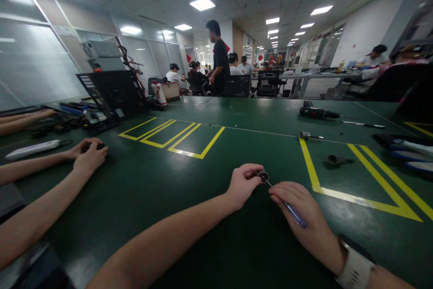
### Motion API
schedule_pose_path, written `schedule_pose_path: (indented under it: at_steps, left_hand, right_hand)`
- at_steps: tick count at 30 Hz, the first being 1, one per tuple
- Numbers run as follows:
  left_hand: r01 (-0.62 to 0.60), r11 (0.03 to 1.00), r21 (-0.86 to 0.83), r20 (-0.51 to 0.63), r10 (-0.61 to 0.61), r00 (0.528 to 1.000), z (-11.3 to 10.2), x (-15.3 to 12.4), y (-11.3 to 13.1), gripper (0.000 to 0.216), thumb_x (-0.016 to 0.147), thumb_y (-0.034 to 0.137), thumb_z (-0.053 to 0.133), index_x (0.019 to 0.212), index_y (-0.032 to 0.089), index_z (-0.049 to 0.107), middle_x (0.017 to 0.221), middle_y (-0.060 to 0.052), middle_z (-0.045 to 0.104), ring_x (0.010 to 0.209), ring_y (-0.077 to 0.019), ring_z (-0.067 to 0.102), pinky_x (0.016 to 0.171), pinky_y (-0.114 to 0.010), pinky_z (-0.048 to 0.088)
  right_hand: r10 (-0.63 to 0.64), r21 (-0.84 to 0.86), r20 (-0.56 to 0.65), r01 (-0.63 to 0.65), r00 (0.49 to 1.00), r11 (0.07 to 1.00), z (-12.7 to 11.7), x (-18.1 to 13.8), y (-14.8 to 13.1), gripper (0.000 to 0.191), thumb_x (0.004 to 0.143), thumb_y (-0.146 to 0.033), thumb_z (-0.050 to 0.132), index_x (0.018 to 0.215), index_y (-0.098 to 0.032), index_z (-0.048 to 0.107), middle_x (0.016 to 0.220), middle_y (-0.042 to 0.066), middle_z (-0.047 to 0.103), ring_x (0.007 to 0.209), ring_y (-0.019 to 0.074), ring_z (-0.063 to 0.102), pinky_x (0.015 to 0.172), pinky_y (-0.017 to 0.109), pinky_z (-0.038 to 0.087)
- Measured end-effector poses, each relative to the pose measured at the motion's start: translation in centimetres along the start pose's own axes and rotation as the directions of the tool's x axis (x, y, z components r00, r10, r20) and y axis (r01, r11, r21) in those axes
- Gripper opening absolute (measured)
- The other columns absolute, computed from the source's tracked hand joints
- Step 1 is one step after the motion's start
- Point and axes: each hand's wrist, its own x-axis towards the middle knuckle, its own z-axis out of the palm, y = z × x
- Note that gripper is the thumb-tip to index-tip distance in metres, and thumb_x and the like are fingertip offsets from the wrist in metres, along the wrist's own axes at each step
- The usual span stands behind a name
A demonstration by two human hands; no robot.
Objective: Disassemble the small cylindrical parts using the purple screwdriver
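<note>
My left hand [244, 186] is closed on a small, round, cup-shaped metal part [263, 174], its hollow mouth facing up and towards me. In my right hand [301, 201] is a screwdriver with a clear purple handle [296, 215]. The thin shaft slants up to the left, and its tip reaches into the mouth of the metal part. Whether the tip touches anything inside is too small to tell. To the right, a dark cup-shaped part with a shank [334, 159] lies on the green table [189, 199]. Behind it rests a similar silver part with a shank [306, 135].
A cordless drill [318, 112] and a thin pen-like tool [363, 124] lie at the back right. Yellow tape [365, 201] marks areas of the table. At left, a co-worker's hands [88, 156] hold a dark object near a white tool [34, 148]. A black frame machine [118, 93] stands behind.
</note>
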Motion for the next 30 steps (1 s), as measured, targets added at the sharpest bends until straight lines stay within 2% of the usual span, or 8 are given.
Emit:
schedule_pose_path:
  at_steps: [5,9,14,21,26,30]
  left_hand:
    - [-0.048,0.998,0.035,0.034,0.047,0.998,-0.1,-0.02,-0.3,0.028,0.065,0.0,0.065,0.089,0.012,0.069,0.093,-0.007,0.069,0.084,-0.0168,0.066,0.083,-0.032,0.053]
    - [-0.068,0.997,0.042,0.065,0.066,0.996,-0.19,0.01,-0.59,0.027,0.065,0.002,0.066,0.089,0.012,0.068,0.09,-0.007,0.069,0.083,-0.016,0.066,0.08,-0.03,0.052]
    - [-0.07,0.997,0.031,0.056,0.068,0.996,0.02,0.0,-0.63,0.021,0.064,0.002,0.065,0.083,0.012,0.066,0.081,-0.005,0.068,0.074,-0.0135,0.064,0.071,-0.026,0.051]
    - [-0.034,0.999,0.028,0.009,0.033,0.999,0.08,-0.01,-0.32,0.021,0.063,0.003,0.066,0.082,0.011,0.066,0.075,-0.004,0.068,0.069,-0.0136,0.063,0.069,-0.027,0.05]
    - [-0.054,0.998,0.041,0.027,0.053,0.998,-0.05,-0.01,-0.52,0.02,0.065,0.003,0.065,0.083,0.011,0.066,0.076,-0.004,0.068,0.069,-0.0132,0.064,0.067,-0.026,0.05]
    - [-0.051,0.998,0.04,0.016,0.05,0.999,-0.04,0.11,-0.81,0.02,0.064,0.002,0.064,0.081,0.011,0.066,0.073,-0.003,0.068,0.067,-0.013,0.064,0.065,-0.025,0.051]
  right_hand:
    - [0.006,-0.042,-0.033,-0.007,0.999,0.999,0.2,-0.24,0.24,0.022,0.086,-0.019,0.053,0.103,-0.027,0.065,0.096,0.006,0.072,0.09,0.0246,0.065,0.08,0.044,0.05]
    - [-0.002,-0.07,-0.029,0.0,1.0,0.998,0.15,-0.29,0.1,0.023,0.085,-0.018,0.053,0.104,-0.026,0.064,0.095,0.007,0.072,0.089,0.0256,0.064,0.079,0.046,0.049]
    - [-0.031,-0.085,-0.018,0.03,0.999,0.996,0.08,-0.16,-0.15,0.021,0.085,-0.017,0.053,0.101,-0.024,0.065,0.094,0.006,0.073,0.087,0.0252,0.064,0.077,0.044,0.049]
    - [-0.047,-0.12,0.028,0.05,0.999,0.991,0.05,-0.28,-0.1,0.027,0.084,-0.016,0.053,0.107,-0.027,0.063,0.096,0.006,0.072,0.089,0.0261,0.064,0.081,0.046,0.047]
    - [-0.042,-0.148,0.044,0.049,0.998,0.988,0.02,-0.24,-0.19,0.026,0.084,-0.016,0.053,0.106,-0.027,0.063,0.097,0.005,0.072,0.089,0.0252,0.064,0.081,0.044,0.046]
    - [-0.085,-0.157,0.016,0.087,0.996,0.984,0.13,-0.16,-0.44,0.024,0.085,-0.015,0.051,0.103,-0.024,0.063,0.094,0.005,0.072,0.087,0.0233,0.064,0.082,0.042,0.045]
